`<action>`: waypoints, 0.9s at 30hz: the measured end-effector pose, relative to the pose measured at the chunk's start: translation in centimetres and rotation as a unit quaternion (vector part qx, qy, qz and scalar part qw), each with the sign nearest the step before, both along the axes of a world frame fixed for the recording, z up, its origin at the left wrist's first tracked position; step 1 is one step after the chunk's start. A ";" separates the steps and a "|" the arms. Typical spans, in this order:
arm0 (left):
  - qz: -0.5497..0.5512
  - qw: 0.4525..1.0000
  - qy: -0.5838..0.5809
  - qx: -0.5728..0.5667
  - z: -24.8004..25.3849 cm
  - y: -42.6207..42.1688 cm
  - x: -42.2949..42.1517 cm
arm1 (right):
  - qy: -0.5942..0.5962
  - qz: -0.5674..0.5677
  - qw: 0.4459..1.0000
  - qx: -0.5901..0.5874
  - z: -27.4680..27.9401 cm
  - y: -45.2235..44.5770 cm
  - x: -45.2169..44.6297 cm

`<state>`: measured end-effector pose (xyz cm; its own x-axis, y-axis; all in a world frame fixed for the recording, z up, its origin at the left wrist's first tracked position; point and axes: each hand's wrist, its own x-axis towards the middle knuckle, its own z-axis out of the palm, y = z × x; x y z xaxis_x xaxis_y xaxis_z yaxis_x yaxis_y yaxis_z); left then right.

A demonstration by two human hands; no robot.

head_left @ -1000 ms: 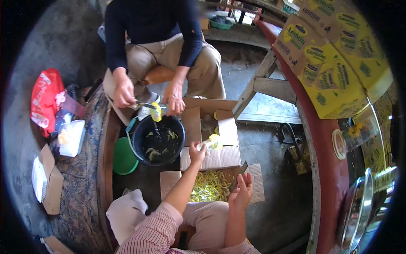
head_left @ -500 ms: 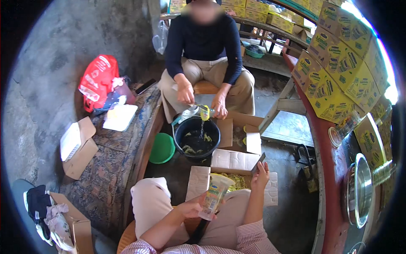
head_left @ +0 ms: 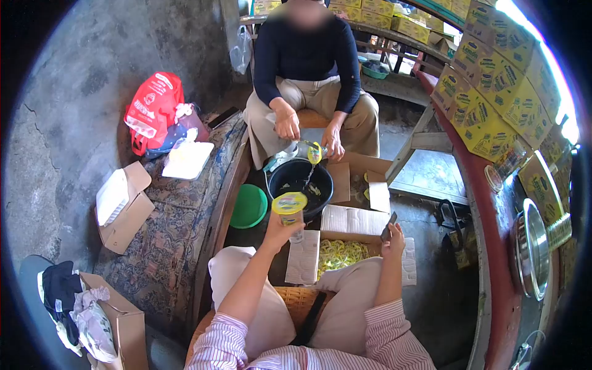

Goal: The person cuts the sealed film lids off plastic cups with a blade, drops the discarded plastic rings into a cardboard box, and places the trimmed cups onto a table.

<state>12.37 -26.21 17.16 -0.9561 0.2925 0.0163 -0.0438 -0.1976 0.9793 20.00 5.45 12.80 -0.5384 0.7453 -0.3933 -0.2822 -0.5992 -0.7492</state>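
Observation:
My left hand (head_left: 285,234) is wrapped round a clear plastic drink cup (head_left: 291,217) with a yellow printed lid, held upright at the near rim of a black bucket (head_left: 327,206). In my right hand (head_left: 393,244) is a small knife (head_left: 390,226), its flat grey blade pointing up. Below and between my hands, an open cardboard box (head_left: 353,223) holds a heap of yellow-green ring-like strips (head_left: 342,254). Across from me a person (head_left: 308,55) holds a similar cup (head_left: 315,153) tilted over the bucket with a blade against it, and liquid streams down.
A green lid (head_left: 249,206) lies left of the bucket. Another open carton (head_left: 361,169) stands right of it. Stacked yellow cartons (head_left: 487,80) and a metal basin (head_left: 531,250) sit on the red-edged bench at right. A red bag (head_left: 155,108) rests on the patterned mat at left.
My left hand has lifted the cup forward from my lap to the bucket, turning its lid into view. My right hand, still with the knife, stays by the box. The view has shifted slightly.

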 end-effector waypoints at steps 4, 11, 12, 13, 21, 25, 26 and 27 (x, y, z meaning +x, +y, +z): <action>0.106 0.986 -0.128 -0.021 -2.5 0.0 -0.3 | 0.008 0.041 0.999 0.033 0.3 0.0 0.2; 0.130 0.966 0.197 -0.105 1.4 0.2 1.5 | -0.009 0.037 0.970 0.239 1.2 -1.7 -0.2; 0.133 0.964 0.205 -0.109 1.5 0.1 1.3 | -0.015 0.061 0.953 0.295 1.7 -2.2 -0.3; 0.134 0.961 0.213 -0.113 1.6 0.1 1.2 | -0.021 0.083 0.932 0.351 2.8 -3.0 -0.4; 0.092 0.970 0.222 -0.043 3.0 -1.5 0.9 | 0.087 0.304 0.708 0.632 14.3 -14.1 -1.5; 0.068 0.978 0.198 -0.022 4.3 -1.9 1.1 | 0.128 0.349 0.571 0.732 18.2 -17.4 -2.7; 0.074 0.978 0.194 -0.012 4.4 -1.8 1.2 | 0.126 0.359 0.541 0.750 18.4 -17.7 -3.0; 0.072 0.978 0.197 -0.006 4.0 -1.7 1.2 | 0.122 0.365 0.531 0.755 18.4 -18.0 -3.3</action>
